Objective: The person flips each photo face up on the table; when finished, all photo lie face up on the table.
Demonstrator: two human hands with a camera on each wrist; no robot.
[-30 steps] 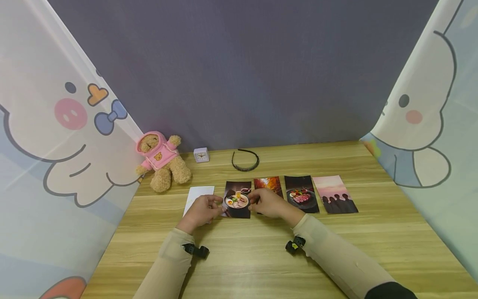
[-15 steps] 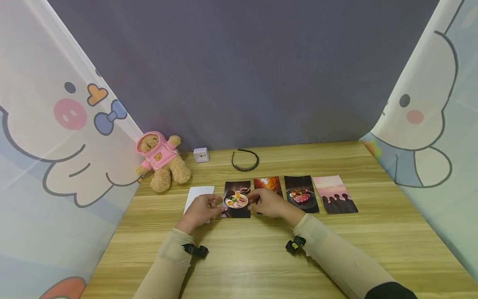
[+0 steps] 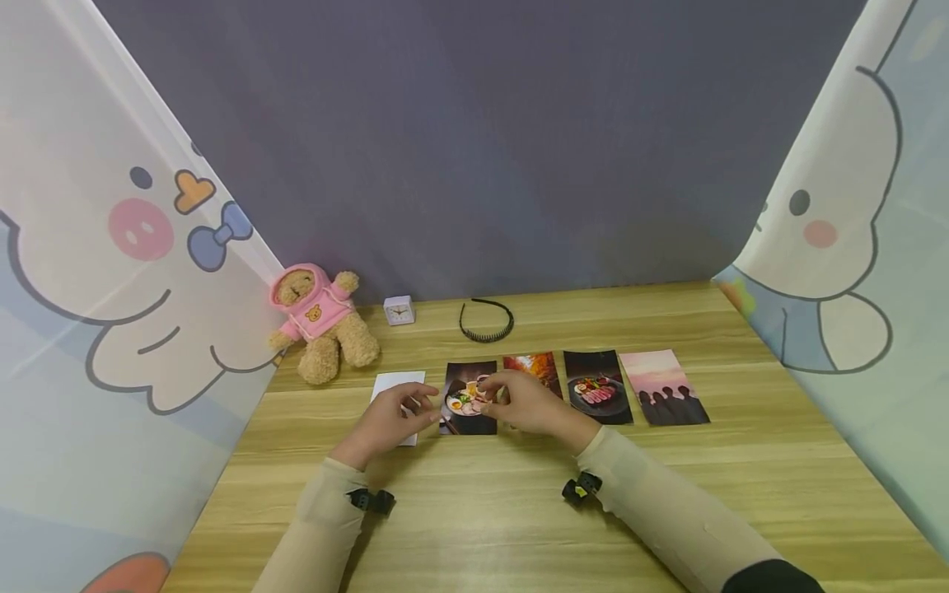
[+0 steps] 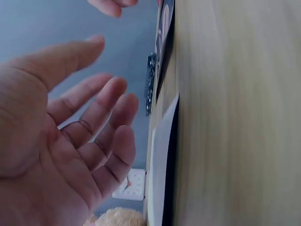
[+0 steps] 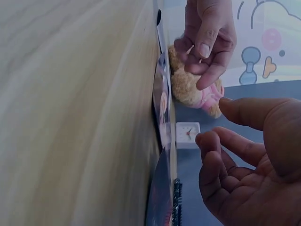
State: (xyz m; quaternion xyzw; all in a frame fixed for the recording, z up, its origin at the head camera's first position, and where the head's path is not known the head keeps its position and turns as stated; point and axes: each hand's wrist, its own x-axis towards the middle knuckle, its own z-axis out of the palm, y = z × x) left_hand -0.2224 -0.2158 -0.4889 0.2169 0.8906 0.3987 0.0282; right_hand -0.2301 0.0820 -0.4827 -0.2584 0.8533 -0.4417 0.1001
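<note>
A photo of a ramen bowl lies flat on the wooden table between both hands. My left hand hovers over a white card, partly covering it; in the left wrist view its fingers are loosely bent and hold nothing. My right hand is raised over the ramen photo's right edge and hides the lower part of an autumn-leaf photo. In the right wrist view, the right hand has thumb and fingers apart, with nothing between them.
Right of the hands lie a steak photo and a pink-sky photo with dark figures. Behind the row are a black toothed headband, a small white clock and a teddy bear in a pink hoodie. A grey wall stands at the back.
Both hands have lifted away from the ramen photo's sides, the left drawing back slightly to the left. The ramen photo has stayed nearly in place.
</note>
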